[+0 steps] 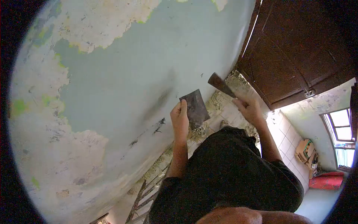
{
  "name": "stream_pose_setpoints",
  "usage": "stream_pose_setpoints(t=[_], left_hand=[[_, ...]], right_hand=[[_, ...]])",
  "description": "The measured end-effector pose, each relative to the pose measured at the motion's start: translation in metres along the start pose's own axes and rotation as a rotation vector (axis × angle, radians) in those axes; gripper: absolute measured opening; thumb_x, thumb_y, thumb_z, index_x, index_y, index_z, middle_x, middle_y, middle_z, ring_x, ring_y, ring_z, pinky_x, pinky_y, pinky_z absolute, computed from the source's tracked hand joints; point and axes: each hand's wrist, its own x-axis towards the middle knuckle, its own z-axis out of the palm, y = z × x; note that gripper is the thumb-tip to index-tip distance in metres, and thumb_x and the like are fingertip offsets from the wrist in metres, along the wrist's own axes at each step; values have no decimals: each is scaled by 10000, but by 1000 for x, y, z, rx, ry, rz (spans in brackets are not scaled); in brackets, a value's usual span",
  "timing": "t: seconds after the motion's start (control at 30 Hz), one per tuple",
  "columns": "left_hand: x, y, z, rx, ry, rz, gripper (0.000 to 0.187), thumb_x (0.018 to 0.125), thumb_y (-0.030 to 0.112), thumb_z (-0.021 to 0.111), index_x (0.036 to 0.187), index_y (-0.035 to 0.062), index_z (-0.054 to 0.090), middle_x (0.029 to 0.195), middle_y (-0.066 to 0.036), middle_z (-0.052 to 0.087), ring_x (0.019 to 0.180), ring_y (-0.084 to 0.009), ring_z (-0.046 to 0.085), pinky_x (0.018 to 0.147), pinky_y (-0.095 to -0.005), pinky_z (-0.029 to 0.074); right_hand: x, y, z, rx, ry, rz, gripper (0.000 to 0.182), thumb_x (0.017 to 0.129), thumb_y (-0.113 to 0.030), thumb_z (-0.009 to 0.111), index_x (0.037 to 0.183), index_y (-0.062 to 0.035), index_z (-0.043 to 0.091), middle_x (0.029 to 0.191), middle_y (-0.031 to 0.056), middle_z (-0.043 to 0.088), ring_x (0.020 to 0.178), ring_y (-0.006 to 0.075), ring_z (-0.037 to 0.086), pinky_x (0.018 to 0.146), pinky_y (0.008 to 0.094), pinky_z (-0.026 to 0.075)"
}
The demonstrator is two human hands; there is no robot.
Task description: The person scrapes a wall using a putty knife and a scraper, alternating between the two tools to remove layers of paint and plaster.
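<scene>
My left hand is closed around the edge of a flat, dark rectangular plate, thumb on its face. The plate is held up near the wall, where pale green-blue paint has come away in large patches. To the right, my right hand grips a putty knife with a dark, flaring blade, pointing up and left. A short gap separates the knife from the plate. The fingers of the right hand are slightly blurred, and the knife's handle is mostly hidden in them.
Pale debris lies along the foot of the wall on the tiled floor. A brown door stands at upper right. A ladder-like frame leans at lower left. Farther right are a cardboard box, a red object and a window.
</scene>
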Motion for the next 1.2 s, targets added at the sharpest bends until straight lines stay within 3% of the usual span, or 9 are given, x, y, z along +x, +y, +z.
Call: stream_pose_setpoints(t=[0.17,0.33,0.6,0.67,0.8,0.87,1.03,1.1,1.2], left_hand=[[-6,-2,0,-423,-73,-210,493,1026,319,556,638,140,311,624,79,237,575,-53,180,518,-309,150],[-2,-6,-22,-489,54,-162,490,1024,314,563,640,139,315,628,81,253,578,-51,190,521,-303,155],[-15,-8,-13,75,60,3,444,1020,304,565,678,87,382,641,57,251,618,-58,231,530,-295,187],[-18,-11,-4,97,75,25,295,1024,288,552,844,54,567,630,59,269,600,-57,249,526,-292,201],[-12,13,16,120,95,29,282,1027,278,543,1162,43,624,633,53,306,585,-58,269,521,-295,213],[2,-3,22,194,49,137,372,1033,258,527,1333,39,562,674,9,464,576,-54,297,513,-288,241],[34,6,56,285,131,152,310,1030,219,535,1227,-3,625,905,-83,656,731,-115,537,672,-283,439],[46,3,68,318,134,241,297,1027,207,542,1194,-16,644,981,-105,687,820,-145,606,762,-294,487],[60,20,90,224,128,132,273,1013,196,569,1125,-33,668,1006,-97,692,966,-181,627,883,-329,482]], right_hand=[[-17,13,27,-204,-89,-480,329,870,-172,704,1198,-152,705,865,118,644,715,277,630,655,375,511],[-31,43,28,-568,-261,-117,311,905,-154,638,1211,-156,695,883,152,646,807,334,636,720,431,504],[-22,22,42,-51,-5,-133,459,945,-189,590,1385,-91,504,1001,208,597,874,379,619,775,476,495],[-10,27,53,15,-14,-136,485,934,-183,610,1389,-67,489,1007,197,595,871,362,616,768,457,497],[28,14,49,167,-215,-79,496,900,-175,670,1337,-6,508,1015,183,608,854,291,620,759,399,502],[46,12,49,193,-254,-105,450,910,-189,665,1294,1,528,981,176,619,811,271,620,736,392,503],[87,10,36,432,-518,74,339,949,-248,641,1177,-6,575,832,137,649,680,218,614,660,383,503],[101,15,31,524,-634,36,275,1019,-271,550,1137,-22,547,826,25,596,666,83,558,549,253,465],[123,40,35,463,-556,-63,294,991,-276,594,1148,-30,561,760,92,653,641,159,628,586,334,498]])
